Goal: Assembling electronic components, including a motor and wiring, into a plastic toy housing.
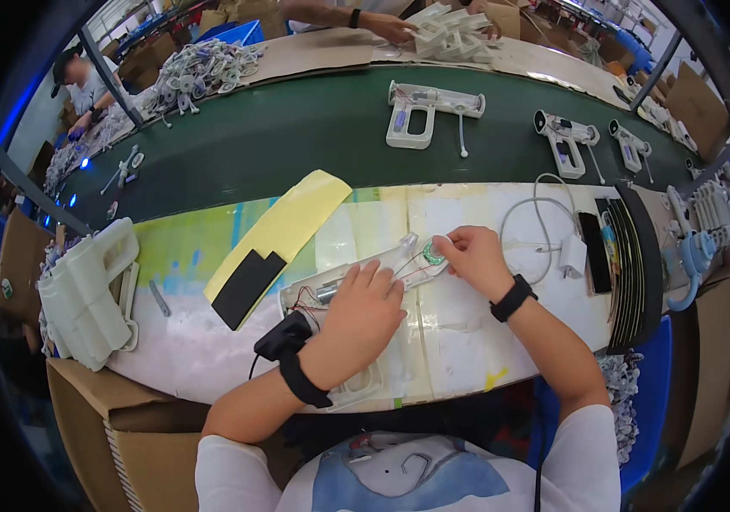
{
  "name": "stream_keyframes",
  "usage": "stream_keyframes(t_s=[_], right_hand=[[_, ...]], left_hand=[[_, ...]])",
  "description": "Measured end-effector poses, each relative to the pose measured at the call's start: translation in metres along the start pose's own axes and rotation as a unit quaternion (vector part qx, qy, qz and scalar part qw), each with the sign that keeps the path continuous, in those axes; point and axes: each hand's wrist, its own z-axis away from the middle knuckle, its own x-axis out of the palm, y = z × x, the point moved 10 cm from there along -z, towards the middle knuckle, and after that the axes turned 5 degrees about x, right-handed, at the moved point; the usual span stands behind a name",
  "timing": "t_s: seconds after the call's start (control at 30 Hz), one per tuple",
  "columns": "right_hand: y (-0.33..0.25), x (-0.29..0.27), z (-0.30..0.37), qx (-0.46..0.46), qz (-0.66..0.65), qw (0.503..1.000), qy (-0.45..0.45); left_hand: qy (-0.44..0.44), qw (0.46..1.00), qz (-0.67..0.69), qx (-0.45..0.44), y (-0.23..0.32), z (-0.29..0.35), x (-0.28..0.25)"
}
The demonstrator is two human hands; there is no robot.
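Note:
A white plastic housing half lies on the worktable in front of me, with a silver cylindrical motor and thin red and dark wires in it. My left hand is bent over the housing's middle, fingers slightly apart on it; its thumb is hidden. At the housing's right end, my right hand pinches the edge of a small round green part, to which wires run. A small clear piece sits along the housing's far edge.
Beyond the table, a green conveyor belt carries handheld white units. Yellow sheet and black foam pad lie left; stacked white housings stand farther left. A white adapter with cable lies right. Another person's hand handles white parts.

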Motion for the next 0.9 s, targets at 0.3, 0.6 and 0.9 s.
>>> stream_keyframes(t_s=[0.3, 0.6, 0.9], right_hand=[[-0.098, 0.059, -0.010, -0.207, 0.387, 0.896, 0.064], [-0.099, 0.035, 0.055, -0.347, 0.193, 0.917, 0.024], [-0.060, 0.035, -0.001, -0.157, 0.117, 0.978, -0.066]], left_hand=[[0.065, 0.996, -0.031, -0.052, -0.002, 0.013, 0.047], [0.017, 0.989, -0.131, -0.064, 0.021, 0.021, 0.048], [-0.076, 0.987, -0.095, -0.104, -0.005, 0.022, 0.033]])
